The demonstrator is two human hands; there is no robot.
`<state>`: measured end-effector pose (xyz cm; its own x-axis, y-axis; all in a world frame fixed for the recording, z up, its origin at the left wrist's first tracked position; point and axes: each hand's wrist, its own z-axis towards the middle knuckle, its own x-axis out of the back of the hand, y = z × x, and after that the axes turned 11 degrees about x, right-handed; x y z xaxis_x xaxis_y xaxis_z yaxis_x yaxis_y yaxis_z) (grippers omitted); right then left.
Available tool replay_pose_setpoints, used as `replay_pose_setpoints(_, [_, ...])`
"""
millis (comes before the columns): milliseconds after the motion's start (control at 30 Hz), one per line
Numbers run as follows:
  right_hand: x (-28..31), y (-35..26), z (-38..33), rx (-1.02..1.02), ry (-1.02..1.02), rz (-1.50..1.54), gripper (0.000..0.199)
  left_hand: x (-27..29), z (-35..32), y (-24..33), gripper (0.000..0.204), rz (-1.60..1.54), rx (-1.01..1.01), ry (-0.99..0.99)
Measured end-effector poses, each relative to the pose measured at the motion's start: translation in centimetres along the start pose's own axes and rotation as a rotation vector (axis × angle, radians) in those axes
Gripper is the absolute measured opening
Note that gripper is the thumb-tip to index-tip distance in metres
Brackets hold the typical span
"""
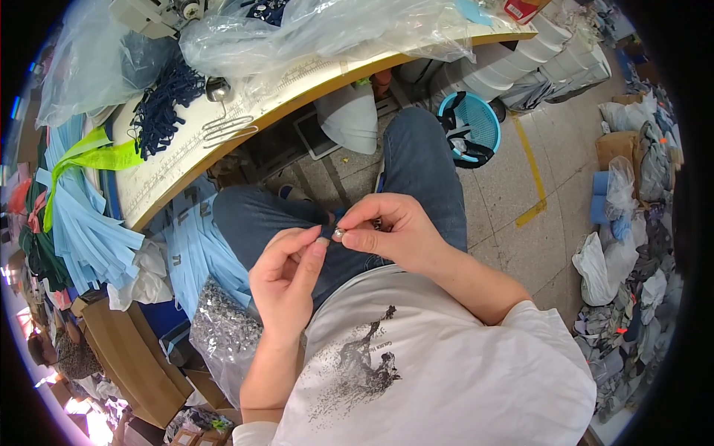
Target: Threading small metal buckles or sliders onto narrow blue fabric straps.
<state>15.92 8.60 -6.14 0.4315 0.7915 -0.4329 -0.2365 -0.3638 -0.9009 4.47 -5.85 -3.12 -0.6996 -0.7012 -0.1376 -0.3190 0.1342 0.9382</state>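
Note:
Both my hands meet above my lap, with their fingertips close together. Thumb and fingers of my right hand [394,230] pinch a small shiny metal piece [339,233]; its exact kind is too small to tell. Just to its left, my left hand [286,275] is closed in a pinch, thumb against fingers, and whatever is between them cannot be made out. Beside my left forearm stands a clear plastic bag [223,327] full of small silvery-grey pieces.
Ahead curves a worktable [167,175] bearing navy straps [167,104], a bent wire rack [227,130], clear plastic sheeting [320,37] and part of a machine [152,16]. Light-blue strips [89,215] hang at left, near a cardboard box [126,357]. A turquoise basket [476,123] stands on the floor.

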Motion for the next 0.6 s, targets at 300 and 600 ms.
replay_pose_setpoints(300, [-0.02, 0.27, -0.04, 0.007, -0.007, 0.003, 0.014, 0.08, -0.12, 0.21, 0.017, 0.095, -0.079, -0.012])
replay_pose_setpoints(600, [-0.07, -0.08, -0.13, 0.016, -0.012, -0.065, 0.014, -0.27, 0.25, 0.12, 0.021, 0.356, -0.299, 0.067])
